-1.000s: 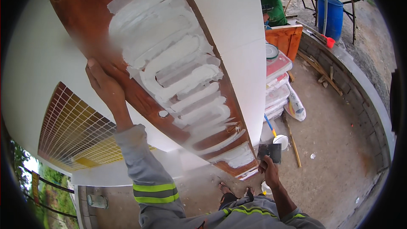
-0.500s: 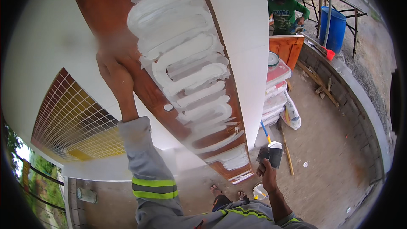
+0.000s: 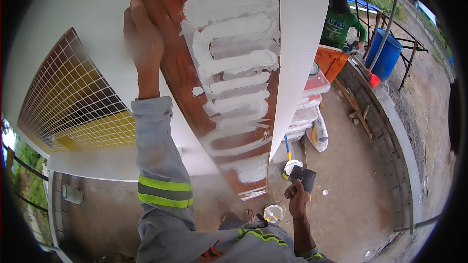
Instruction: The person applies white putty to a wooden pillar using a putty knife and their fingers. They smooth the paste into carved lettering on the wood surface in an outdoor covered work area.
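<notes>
A reddish-brown wooden door stands before me, much of its face smeared with white putty in looping bands. My left hand is closed on the door's left edge; blur covers part of it. Low at the right, my right hand grips a flat black putty knife, held away from the door. Behind the blade is a bucket with white stuff and a blue-and-yellow handle. Near my feet stands an open pail with a small tool in it.
White walls flank the door, with a grid window on the left. Stacked sacks stand right. Beyond a low block wall are a blue drum and a person in green. Loose wood lies along the wall.
My view has swung, so the door appears more upright. My left hand has gone from the door's face to its left edge. The right hand still holds the putty knife.
</notes>
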`<state>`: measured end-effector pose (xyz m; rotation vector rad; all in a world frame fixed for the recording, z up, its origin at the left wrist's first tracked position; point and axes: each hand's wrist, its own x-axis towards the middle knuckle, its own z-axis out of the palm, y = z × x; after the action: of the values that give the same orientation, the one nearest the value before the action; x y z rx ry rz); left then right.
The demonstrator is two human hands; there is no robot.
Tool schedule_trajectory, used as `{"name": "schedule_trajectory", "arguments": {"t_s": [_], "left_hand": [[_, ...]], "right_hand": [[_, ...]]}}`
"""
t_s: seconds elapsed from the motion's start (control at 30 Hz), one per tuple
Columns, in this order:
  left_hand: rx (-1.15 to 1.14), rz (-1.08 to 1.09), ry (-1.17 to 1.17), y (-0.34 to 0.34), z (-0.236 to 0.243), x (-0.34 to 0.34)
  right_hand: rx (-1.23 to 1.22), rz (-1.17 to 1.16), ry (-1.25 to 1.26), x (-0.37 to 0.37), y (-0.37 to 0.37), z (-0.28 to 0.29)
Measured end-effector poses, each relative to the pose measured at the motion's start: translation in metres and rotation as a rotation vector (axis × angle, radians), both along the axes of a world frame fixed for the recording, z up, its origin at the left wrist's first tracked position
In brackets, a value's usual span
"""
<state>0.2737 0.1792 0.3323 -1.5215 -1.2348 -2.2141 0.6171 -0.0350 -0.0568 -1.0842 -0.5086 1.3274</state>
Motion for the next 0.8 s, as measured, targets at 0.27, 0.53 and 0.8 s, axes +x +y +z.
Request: {"name": "schedule_trajectory", "arguments": {"t_s": [0.27,0.53,0.8], "left_hand": [[-0.043,-0.025,-0.010,0.001,0.001,0.001],[-0.104,-0.120,-0.059,-0.004,0.003,0.009],[-0.133,0.019,0.042,0.004,0.002,-0.001]], "right_hand": [[0.002,-0.060,0.027,-0.003,-0.008,-0.001],[-0.078,-0.041,0.062,-0.010,-0.011,-0.014],[-0.051,-0.069,-0.022,-0.005,-0.016,-0.020]]}}
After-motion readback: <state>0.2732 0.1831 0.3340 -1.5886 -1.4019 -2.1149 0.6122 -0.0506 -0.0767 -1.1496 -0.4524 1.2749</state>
